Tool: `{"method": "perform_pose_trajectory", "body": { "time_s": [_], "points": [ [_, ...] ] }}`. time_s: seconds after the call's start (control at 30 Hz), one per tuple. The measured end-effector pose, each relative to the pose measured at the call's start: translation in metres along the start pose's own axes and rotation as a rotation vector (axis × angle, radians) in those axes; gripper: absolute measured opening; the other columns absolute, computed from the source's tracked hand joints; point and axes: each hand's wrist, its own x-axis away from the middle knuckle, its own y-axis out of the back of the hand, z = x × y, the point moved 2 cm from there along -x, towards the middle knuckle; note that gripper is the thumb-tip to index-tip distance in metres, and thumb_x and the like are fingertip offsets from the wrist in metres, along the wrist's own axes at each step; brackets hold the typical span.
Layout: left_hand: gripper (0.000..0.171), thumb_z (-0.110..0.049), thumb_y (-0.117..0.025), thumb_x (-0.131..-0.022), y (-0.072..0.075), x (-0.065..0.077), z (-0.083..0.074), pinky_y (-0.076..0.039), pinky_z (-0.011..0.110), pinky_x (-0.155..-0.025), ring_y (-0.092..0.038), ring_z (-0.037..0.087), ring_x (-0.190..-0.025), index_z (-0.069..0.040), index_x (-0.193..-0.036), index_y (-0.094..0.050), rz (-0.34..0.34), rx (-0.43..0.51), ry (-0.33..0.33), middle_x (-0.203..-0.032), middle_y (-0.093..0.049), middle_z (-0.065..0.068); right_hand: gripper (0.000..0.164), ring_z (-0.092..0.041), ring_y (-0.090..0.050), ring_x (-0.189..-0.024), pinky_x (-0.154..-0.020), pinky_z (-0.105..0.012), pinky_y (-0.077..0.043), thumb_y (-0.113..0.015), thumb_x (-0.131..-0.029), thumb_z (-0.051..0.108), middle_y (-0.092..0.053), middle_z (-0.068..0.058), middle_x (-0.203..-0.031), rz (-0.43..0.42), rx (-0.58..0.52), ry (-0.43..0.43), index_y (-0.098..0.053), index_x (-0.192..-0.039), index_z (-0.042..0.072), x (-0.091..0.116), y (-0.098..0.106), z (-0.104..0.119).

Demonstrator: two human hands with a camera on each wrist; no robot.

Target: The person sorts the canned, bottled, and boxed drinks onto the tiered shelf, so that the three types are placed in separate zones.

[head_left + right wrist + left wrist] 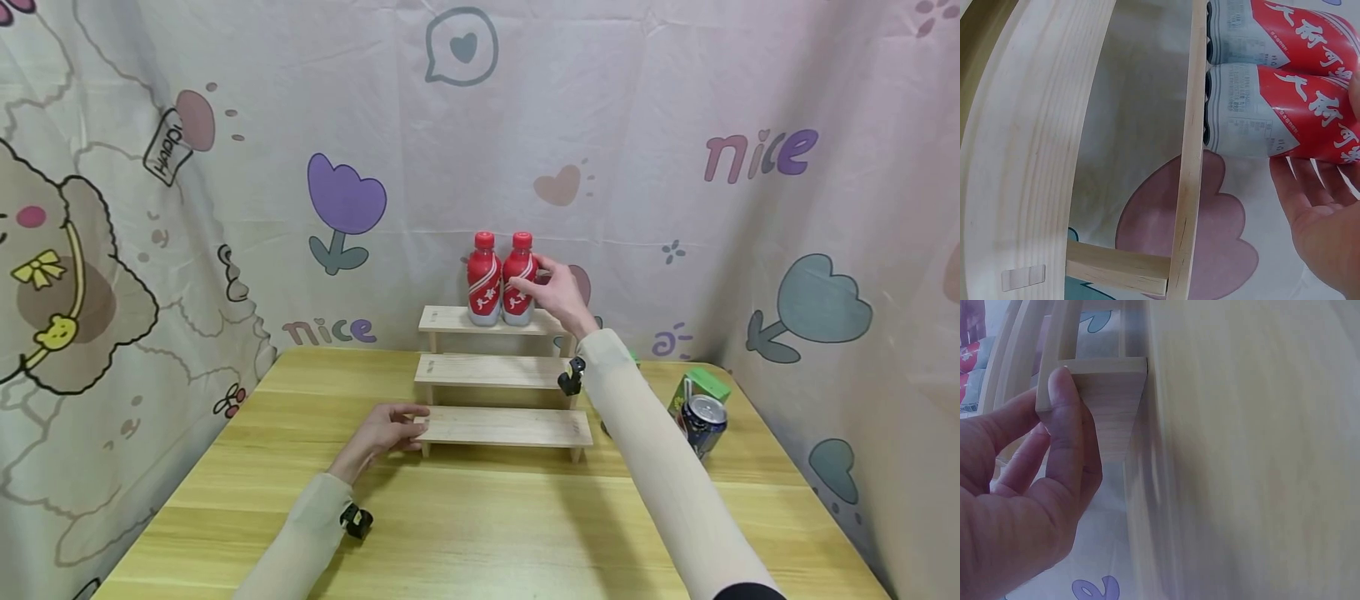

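Two red-and-white plastic bottles with red caps stand side by side on the top step of a three-tier wooden shelf (pixel 502 427). My right hand (pixel 558 292) grips the right bottle (pixel 519 292), thumb across its front and fingers at its right side. The left bottle (pixel 483 287) stands close against it. In the right wrist view, the held bottle (pixel 1241 112) has its base at the top board's edge. Down at the lowest step, my left hand (pixel 382 433) pinches the board's left end. The left wrist view shows the thumb and fingers round that board corner (pixel 1069 365).
Right of the shelf, a dark blue drink can (pixel 703 425) stands in front of a green carton (pixel 707 383), both partly beside my right sleeve (pixel 645 433). A printed curtain (pixel 465 150) hangs behind the wooden table (pixel 450 533).
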Motion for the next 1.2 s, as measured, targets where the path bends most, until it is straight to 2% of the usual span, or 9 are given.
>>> {"method": "perform_pose_trajectory", "body": {
  "time_s": [0.23,0.43,0.73,0.8,0.9,1.03,1.13,1.2],
  "points": [
    [0.041,0.0,-0.07,-0.088,-0.001,0.002,0.0,-0.063,0.032,-0.071,-0.064,0.016,-0.071,0.006,-0.127,-0.06,0.004,0.003,-0.003,-0.092,-0.06,0.01,0.068,-0.024,-0.06,-0.116,-0.099,-0.041,-0.054,-0.077,-0.086,0.032,-0.06,-0.009,-0.131,0.005,-0.044,-0.006,-0.048,-0.145,0.017,0.002,0.001,0.001],
    [0.039,0.001,-0.068,-0.089,0.0,0.0,0.002,-0.063,0.032,-0.071,-0.064,0.015,-0.071,0.006,-0.126,-0.061,0.004,0.003,-0.002,-0.091,-0.06,0.01,0.068,-0.025,-0.059,-0.12,-0.095,-0.042,-0.056,-0.078,-0.085,0.029,-0.06,-0.011,-0.134,-0.007,-0.116,-0.035,-0.048,-0.146,0.018,0.007,0.005,-0.001],
    [0.039,0.001,-0.068,-0.089,0.0,-0.001,0.001,-0.063,0.031,-0.072,-0.064,0.015,-0.07,0.006,-0.127,-0.06,0.008,0.013,-0.008,-0.09,-0.059,0.009,0.063,-0.031,-0.057,-0.122,-0.105,-0.041,-0.049,-0.073,-0.089,0.019,-0.059,-0.018,-0.134,-0.034,-0.146,-0.017,-0.046,-0.144,0.004,0.021,0.015,-0.009],
    [0.039,0.001,-0.068,-0.089,0.0,-0.001,0.002,-0.063,0.031,-0.071,-0.064,0.015,-0.07,0.006,-0.127,-0.06,0.009,0.007,-0.011,-0.09,-0.059,0.009,0.06,-0.03,-0.058,-0.12,-0.104,-0.04,-0.05,-0.072,-0.09,0.017,-0.059,-0.019,-0.132,-0.036,-0.146,-0.018,-0.048,-0.142,0.002,0.025,0.017,-0.011],
    [0.039,0.0,-0.068,-0.09,0.001,-0.001,0.001,-0.063,0.031,-0.071,-0.064,0.015,-0.071,0.006,-0.128,-0.06,0.007,0.0,-0.007,-0.091,-0.058,0.009,0.053,-0.023,-0.062,-0.111,-0.094,-0.032,-0.056,-0.071,-0.091,0.015,-0.06,-0.02,-0.131,-0.034,-0.167,-0.018,-0.053,-0.138,0.001,0.028,0.019,-0.014],
    [0.04,-0.001,-0.068,-0.09,0.001,0.0,0.0,-0.063,0.031,-0.071,-0.063,0.015,-0.071,0.005,-0.129,-0.059,0.012,-0.002,-0.004,-0.091,-0.058,0.008,0.046,-0.022,-0.062,-0.109,-0.093,-0.038,-0.058,-0.067,-0.094,0.017,-0.059,-0.021,-0.132,-0.014,-0.199,-0.054,-0.055,-0.136,0.0,0.033,0.023,-0.018],
    [0.04,-0.001,-0.068,-0.089,0.0,0.001,0.0,-0.063,0.031,-0.07,-0.063,0.015,-0.071,0.005,-0.128,-0.059,0.014,0.003,-0.002,-0.091,-0.058,0.008,0.043,-0.033,-0.061,-0.115,-0.097,-0.048,-0.054,-0.064,-0.096,0.017,-0.059,-0.025,-0.132,-0.007,-0.201,-0.088,-0.056,-0.134,-0.002,0.039,0.025,-0.019],
    [0.041,-0.002,-0.069,-0.089,0.0,0.001,0.0,-0.063,0.031,-0.071,-0.063,0.015,-0.07,0.005,-0.128,-0.059,0.013,0.005,-0.002,-0.091,-0.058,0.009,0.041,-0.037,-0.061,-0.115,-0.094,-0.046,-0.056,-0.063,-0.096,0.017,-0.059,-0.027,-0.129,-0.01,-0.194,-0.095,-0.057,-0.132,-0.003,0.043,0.026,-0.021]
  ]
}}
